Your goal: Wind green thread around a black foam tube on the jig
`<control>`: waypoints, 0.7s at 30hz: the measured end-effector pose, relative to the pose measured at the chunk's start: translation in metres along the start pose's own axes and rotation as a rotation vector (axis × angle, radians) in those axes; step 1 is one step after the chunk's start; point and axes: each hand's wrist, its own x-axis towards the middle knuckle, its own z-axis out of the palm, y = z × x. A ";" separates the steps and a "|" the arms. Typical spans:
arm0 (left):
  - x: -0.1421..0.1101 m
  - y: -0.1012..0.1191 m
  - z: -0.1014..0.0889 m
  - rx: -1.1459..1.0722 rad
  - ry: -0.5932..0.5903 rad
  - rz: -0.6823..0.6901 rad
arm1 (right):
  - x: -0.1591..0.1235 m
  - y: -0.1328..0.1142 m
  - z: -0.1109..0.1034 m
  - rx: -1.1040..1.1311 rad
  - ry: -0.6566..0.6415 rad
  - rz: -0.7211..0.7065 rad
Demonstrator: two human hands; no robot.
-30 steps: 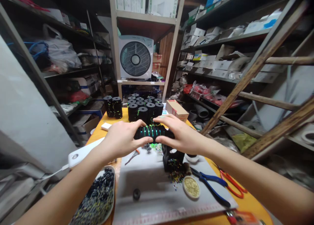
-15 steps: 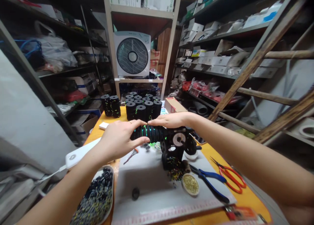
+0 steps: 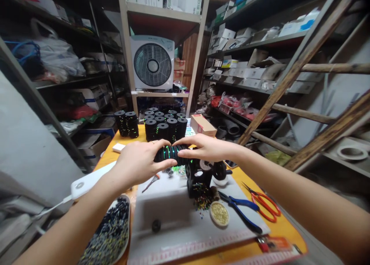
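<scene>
Both hands hold a horizontal stack of black rings point(image 3: 170, 154) with green glints, lifted over the grey mat point(image 3: 173, 215). My left hand point(image 3: 138, 162) wraps round the stack's left end with thumb below. My right hand point(image 3: 206, 148) presses the stack's right end with its fingers closed on it. Just below the stack stands a black fixture point(image 3: 199, 178) with a pale disc on it. Coloured bits lie at its foot. A single black ring point(image 3: 156, 225) lies on the mat near me.
Upright stacks of black rings point(image 3: 162, 126) stand at the far end of the orange table point(image 3: 286, 228), by a cardboard box point(image 3: 203, 125). A tray of dark parts point(image 3: 111, 234), a dish of gold bits point(image 3: 219, 214), blue pliers point(image 3: 243, 213) and red scissors point(image 3: 264, 205) lie nearby. Shelves and a ladder flank the table.
The ring stack has shortened as my right hand moved left along it toward my left hand. The view has shifted slightly, and the black fixture now shows beneath the hands.
</scene>
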 end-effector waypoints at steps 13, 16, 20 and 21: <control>0.005 0.003 -0.004 -0.035 -0.045 -0.014 | -0.011 -0.004 0.017 -0.081 0.190 -0.079; 0.008 0.008 -0.005 -0.025 -0.051 -0.005 | -0.011 -0.002 0.008 -0.029 0.137 -0.063; 0.011 0.015 -0.003 0.002 -0.042 0.002 | -0.014 0.000 -0.004 0.003 0.116 -0.018; 0.012 0.016 -0.002 0.009 -0.039 0.007 | -0.015 0.000 -0.004 0.000 0.110 -0.007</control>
